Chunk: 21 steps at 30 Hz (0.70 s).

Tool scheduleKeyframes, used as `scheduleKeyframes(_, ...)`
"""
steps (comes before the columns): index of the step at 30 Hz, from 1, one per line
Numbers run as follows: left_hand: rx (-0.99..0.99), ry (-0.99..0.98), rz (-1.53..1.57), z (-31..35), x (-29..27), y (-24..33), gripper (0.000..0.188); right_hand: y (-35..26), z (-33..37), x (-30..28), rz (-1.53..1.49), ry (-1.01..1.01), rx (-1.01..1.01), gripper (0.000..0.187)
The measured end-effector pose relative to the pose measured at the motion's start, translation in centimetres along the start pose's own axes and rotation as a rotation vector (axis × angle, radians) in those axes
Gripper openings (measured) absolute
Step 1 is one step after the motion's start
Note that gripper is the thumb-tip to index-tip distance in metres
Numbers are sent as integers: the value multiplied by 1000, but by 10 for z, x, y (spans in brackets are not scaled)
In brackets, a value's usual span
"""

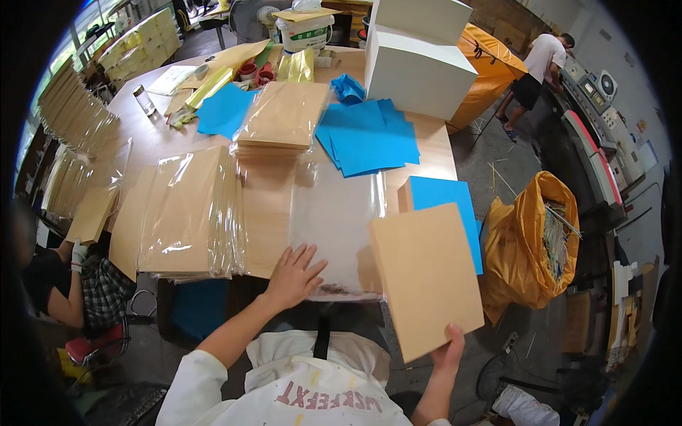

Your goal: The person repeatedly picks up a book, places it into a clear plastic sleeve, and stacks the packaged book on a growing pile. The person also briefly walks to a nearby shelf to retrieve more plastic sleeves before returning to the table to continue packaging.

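Note:
My right hand (449,348) grips the lower corner of a flat brown cardboard box (426,277), which is raised at a tilt over the table's front right edge. My left hand (293,277) lies with fingers spread at the near left edge of a clear plastic bag (337,206). The bag rests flat on the table, its near end at the front edge. Partly covered by the held box, a blue-topped stack (447,192) stands on the right. Left of the bag are brown pieces in clear wrapping (185,206), piled up, and another wrapped pile (284,110) stands farther back.
Loose blue sheets (369,138) lie behind the bag. A white box (419,67) and a white bucket (305,32) stand at the back. An orange sack (526,248) sits on the floor at right. A co-worker's gloved hand (78,255) holds a brown piece at left; another person (543,67) stands by a machine.

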<state>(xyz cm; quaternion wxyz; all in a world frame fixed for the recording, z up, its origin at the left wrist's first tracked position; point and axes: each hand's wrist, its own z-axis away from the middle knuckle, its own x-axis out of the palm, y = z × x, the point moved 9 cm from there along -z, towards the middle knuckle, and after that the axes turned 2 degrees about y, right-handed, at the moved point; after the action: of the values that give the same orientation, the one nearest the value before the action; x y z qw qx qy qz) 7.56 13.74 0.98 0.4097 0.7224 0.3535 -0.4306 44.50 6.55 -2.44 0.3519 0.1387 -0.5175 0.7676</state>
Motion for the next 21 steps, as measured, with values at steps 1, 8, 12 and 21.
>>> scheduleKeyframes(1,10,-1,-24,-2,7,-7,45,8,12,-4,-2,-33,42,64)
scheduleKeyframes(8,95,-178,-105,-43,18,4,53,70,84,-41,60,-146,361,66)
scheduleKeyframes(12,158,-282,-252,-59,34,13,32,104,92,-42,65,-152,569,58)
scheduleKeyframes(21,-39,-93,240,-61,12,-27,27,115,61,-19,9,-145,448,51)
